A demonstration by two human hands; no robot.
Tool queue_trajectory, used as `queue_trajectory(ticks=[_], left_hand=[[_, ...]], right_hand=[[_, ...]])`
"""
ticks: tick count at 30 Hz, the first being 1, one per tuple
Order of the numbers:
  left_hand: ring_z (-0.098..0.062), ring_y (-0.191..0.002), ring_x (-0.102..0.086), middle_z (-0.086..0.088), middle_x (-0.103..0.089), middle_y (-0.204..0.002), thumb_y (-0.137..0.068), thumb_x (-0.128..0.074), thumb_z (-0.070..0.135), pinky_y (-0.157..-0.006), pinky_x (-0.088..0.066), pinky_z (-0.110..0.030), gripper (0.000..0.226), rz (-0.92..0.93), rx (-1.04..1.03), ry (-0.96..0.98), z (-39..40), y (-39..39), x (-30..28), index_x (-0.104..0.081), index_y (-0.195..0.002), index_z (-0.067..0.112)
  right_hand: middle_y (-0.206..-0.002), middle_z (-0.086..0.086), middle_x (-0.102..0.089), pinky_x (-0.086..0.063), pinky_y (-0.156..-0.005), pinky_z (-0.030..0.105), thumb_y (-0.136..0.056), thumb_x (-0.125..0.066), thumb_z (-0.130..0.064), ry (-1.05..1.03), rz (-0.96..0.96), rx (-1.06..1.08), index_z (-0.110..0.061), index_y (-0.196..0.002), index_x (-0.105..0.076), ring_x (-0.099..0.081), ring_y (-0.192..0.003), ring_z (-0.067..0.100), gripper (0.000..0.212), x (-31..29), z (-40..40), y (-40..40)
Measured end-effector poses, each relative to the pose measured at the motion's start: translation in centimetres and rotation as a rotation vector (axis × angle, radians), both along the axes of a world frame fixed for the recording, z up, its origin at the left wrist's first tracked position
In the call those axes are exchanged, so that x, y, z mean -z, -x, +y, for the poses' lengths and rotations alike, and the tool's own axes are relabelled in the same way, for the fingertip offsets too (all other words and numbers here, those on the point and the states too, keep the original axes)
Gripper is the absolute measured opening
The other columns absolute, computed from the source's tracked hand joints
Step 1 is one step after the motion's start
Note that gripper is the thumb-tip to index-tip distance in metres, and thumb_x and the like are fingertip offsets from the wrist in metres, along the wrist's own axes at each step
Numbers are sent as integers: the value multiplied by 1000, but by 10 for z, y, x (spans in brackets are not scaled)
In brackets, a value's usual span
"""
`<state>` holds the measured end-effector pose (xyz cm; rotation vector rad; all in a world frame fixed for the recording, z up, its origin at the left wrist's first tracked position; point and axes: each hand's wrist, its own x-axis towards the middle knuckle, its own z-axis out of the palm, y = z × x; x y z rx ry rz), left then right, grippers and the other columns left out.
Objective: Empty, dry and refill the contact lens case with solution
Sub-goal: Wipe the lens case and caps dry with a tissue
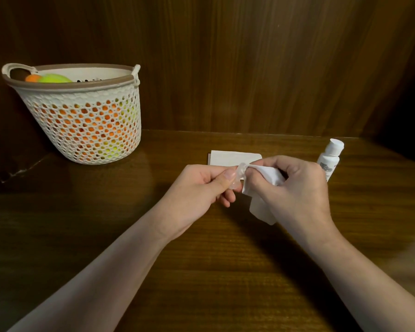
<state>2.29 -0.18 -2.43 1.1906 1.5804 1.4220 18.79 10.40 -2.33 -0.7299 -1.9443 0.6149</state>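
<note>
Now lens case [237, 176] — inside left grip [201, 185]

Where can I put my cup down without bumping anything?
Bare wood lies between the basket and the folded tissue, and along the near edge beside both forearms. It is crowded around the hands, lens case and bottle.

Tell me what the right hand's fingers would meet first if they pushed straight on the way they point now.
Most likely the clear lens case pinched in the left hand: the right hand already presses the white tissue toward it, pointing leftward. Depth is unclear.
</note>
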Motion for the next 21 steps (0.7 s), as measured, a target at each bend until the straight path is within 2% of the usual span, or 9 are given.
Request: queue_trajectory(ticks=[2, 4, 7, 10, 12, 15, 18, 21], left_hand=[[-16, -85, -70, -2, -77, -88, -109, -57, 26, -88, -55, -36, 30, 2, 3, -7, 0, 0, 0, -84, -111, 15], [-16, -85, -70, -2, -78, -88, -109, -57, 27, -88, -55, -36, 30, 3, -1, -7, 0, 0, -1, -84, -111, 16], [-17, -87, -70, -7, -78, -92, -109, -56, 28, -87, -55, -35, 31, -14, -4, -2, 0, -1, -1, -84, -110, 15], [-17, -88, -70, -10, -78, -95, -109, -55, 28, -86, -54, -32, 31, -26, 3, 7, -1, 0, -1, -83, -111, 14], [-16, -88, -71, -7, -78, -93, -109, -56, 27, -86, -54, -32, 30, -12, 2, 12, -2, 2, -1, -83, -112, 14], [-14, -86, -71, -2, -78, -90, -109, -56, 26, -85, -55, -31, 29, 19, 11, 24, -3, 5, 0, -82, -116, 15], [-13, -88, -72, -2, -78, -95, -110, -55, 23, -86, -56, -30, 28, 17, 26, 38, -2, 3, -1, -78, -125, 16], [-15, -99, -76, 4, -81, -109, -111, -54, 20, -86, -60, -27, 28, -62, 9, -15, 0, 3, -4, -70, -134, 25]], right_hand=[[-87, -43, -69, -49, -61, 4, -87, -87, -34, -5, 10, 6, -50, -75, -67, -66, -92, -16, 29, -1, -2, 1], [-90, -46, -68, -50, -60, 5, -86, -88, -34, -2, 27, 7, -48, -74, -68, -67, -91, -15, 27, 0, -2, 1], [-88, -42, -70, -51, -59, 7, -83, -90, -37, 17, 42, 8, -44, -73, -70, -69, -89, -12, 23, 1, -2, 0], [-86, -43, -70, -50, -59, 5, -83, -90, -38, 27, 0, -23, -47, -74, -70, -68, -90, -14, 24, 0, -2, 1], [-87, -44, -71, -49, -61, 4, -87, -89, -37, 60, -25, -98, -50, -82, -74, -67, -93, -14, 20, -2, 0, -2], [-98, -38, -76, -50, -65, 6, -92, -84, -37, 125, -80, -225, -43, -97, -84, -70, -98, -9, 8, -4, 5, -7], [-96, -35, -77, -50, -65, 6, -93, -83, -40, 164, -105, -245, -44, -92, -83, -70, -97, -8, 5, -6, 11, -8], [-98, -30, -78, -53, -61, 10, -91, -83, -46, 259, -15, -201, -45, -90, -83, -70, -96, -8, 2, -8, 16, -9]])
